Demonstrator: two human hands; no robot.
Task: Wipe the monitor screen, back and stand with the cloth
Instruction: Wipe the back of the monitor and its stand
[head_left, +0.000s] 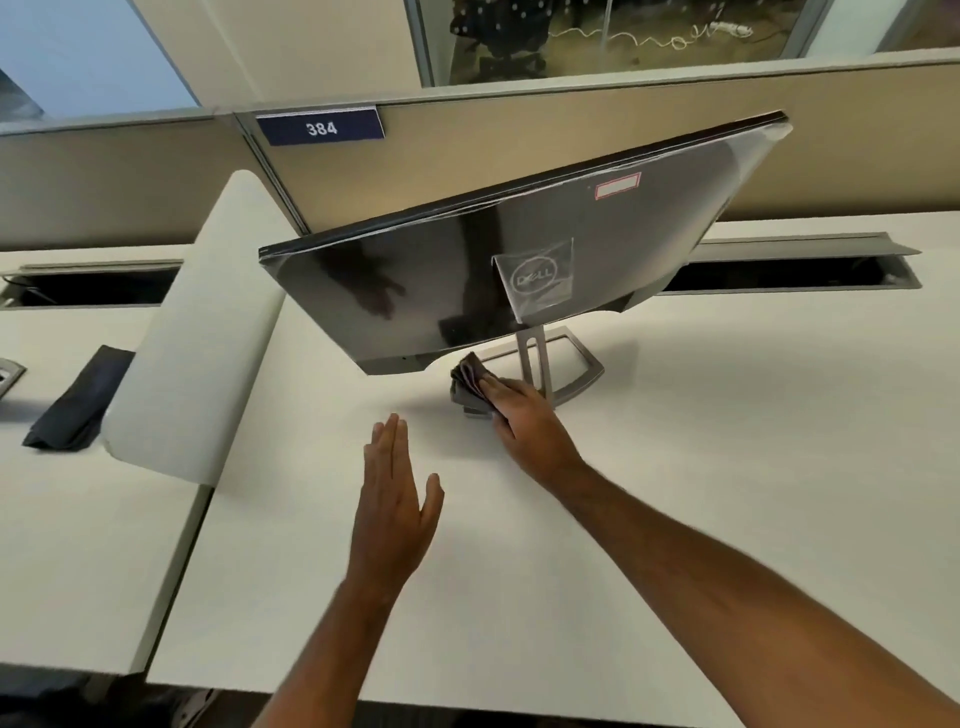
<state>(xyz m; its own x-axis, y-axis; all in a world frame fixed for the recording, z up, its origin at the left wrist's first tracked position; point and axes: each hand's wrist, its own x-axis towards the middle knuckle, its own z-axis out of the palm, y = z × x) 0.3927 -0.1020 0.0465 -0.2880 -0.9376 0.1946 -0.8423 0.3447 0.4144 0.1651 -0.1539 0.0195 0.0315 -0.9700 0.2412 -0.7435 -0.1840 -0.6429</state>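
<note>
Fingers (501, 387) of my right hand (524, 415) lie curled over a dark grey cloth (467, 382), pressing it onto the near-left corner of the Dell monitor's stand base (584, 371). The cloth bunches ahead of the fingertips, touching the metal frame just left of the upright stand neck (532, 358). My left hand (395, 504) hovers flat over the white desk (727, 441), fingers straight and close together, thumb apart, holding nothing; whether it touches the desk I cannot tell.

Outward from the cloth: the base is an open rectangular frame whose long axis runs left to right across the desk, so the unwiped run lies to the right of my fingers, past the neck. The right hand is plainly the nearer one. Above, the monitor (467, 270) is turned with its glossy back panel toward me, tilted, its lower edge overhanging the cloth.

I judge the stand to be the step in hand; the next stroke calls for steering the cloth around the neck.

Beyond: a second dark cloth (78, 400) left of the white divider (208, 322), a cubicle partition with plate 384 (322, 127).
</note>
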